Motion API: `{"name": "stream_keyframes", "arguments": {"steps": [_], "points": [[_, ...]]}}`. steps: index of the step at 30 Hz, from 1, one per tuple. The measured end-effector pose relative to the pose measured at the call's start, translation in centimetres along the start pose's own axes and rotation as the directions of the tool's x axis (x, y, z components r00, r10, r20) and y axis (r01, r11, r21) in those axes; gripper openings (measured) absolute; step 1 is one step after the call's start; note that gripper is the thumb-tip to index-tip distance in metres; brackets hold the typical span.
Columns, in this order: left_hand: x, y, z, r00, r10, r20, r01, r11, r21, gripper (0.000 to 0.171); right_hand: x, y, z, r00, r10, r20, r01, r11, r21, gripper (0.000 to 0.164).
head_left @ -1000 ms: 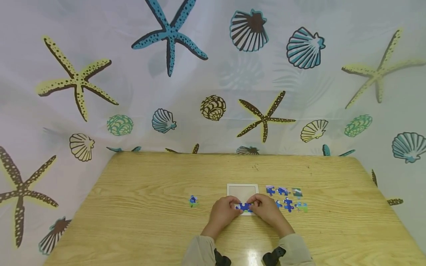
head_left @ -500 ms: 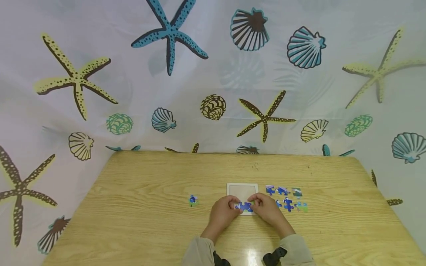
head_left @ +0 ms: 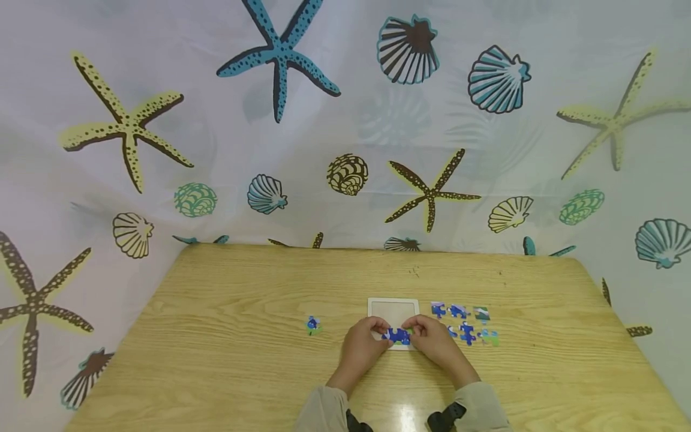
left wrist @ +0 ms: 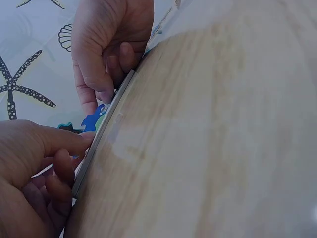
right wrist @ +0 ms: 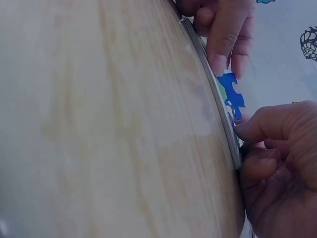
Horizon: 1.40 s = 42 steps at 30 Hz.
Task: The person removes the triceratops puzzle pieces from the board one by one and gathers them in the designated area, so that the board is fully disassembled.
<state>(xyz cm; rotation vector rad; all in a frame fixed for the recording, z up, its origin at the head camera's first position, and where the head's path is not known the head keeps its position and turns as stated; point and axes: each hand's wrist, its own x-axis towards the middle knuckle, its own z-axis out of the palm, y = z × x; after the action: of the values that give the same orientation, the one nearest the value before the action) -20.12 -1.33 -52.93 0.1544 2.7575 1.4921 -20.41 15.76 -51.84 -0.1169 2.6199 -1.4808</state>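
Two blue jigsaw pieces [head_left: 398, 336], apparently joined, stand between the hands over the near side of a white-rimmed puzzle tray [head_left: 393, 300]. My left hand [head_left: 363, 345] pinches their left end between thumb and fingers. At the right end, my right hand [head_left: 435, 343] pinches them in the same way. In the left wrist view the blue jigsaw pieces [left wrist: 90, 122] rise tilted above the tray's edge. The right wrist view shows blue and some green on the jigsaw pieces [right wrist: 233, 93]. Fingertips hide both ends.
Several loose jigsaw pieces [head_left: 467, 332] lie in two rows right of the tray, close to the right hand. A single jigsaw piece [head_left: 312, 325] lies to the left. The wooden table [head_left: 243, 360] meets a shell-and-starfish curtain [head_left: 302, 150] behind.
Both hands keep their grip in nearly the same place. The blue pieces have shifted very slightly, and more of their right part shows beside the right fingertips.
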Motion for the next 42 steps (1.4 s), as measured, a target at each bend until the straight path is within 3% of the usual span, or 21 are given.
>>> {"name": "stream_keyframes", "arguments": {"steps": [6, 14, 24, 32, 42], "points": [[0.2, -0.7, -0.1, 0.999, -0.011, 0.036, 0.016, 0.989, -0.146, 0.013, -0.1, -0.1, 0.0, 1.000, 0.007, -0.009, -0.007, 1.000, 0.006, 0.019], [0.2, -1.3, -1.1, 0.991, -0.099, 0.092, 0.125, 0.936, -0.329, 0.007, -0.1, -0.1, 0.3, 1.000, 0.022, -0.016, -0.022, 1.000, 0.000, 0.017], [0.1, -3.0, -5.0, 0.974, -0.225, 0.024, 0.215, 0.886, -0.410, 0.013, -0.1, 0.0, 0.2, 0.999, 0.033, -0.013, -0.033, 0.999, 0.022, 0.016], [0.5, -4.6, -8.1, 0.966, -0.241, -0.096, 0.200, 0.928, -0.316, 0.010, 0.0, 0.2, 0.2, 0.999, 0.031, -0.018, -0.030, 0.999, 0.021, 0.017], [0.6, -5.1, -8.3, 0.966, -0.196, -0.169, 0.160, 0.965, -0.208, 0.010, 0.1, 0.1, 0.3, 0.999, 0.027, -0.023, -0.027, 0.999, 0.026, 0.017]]}}
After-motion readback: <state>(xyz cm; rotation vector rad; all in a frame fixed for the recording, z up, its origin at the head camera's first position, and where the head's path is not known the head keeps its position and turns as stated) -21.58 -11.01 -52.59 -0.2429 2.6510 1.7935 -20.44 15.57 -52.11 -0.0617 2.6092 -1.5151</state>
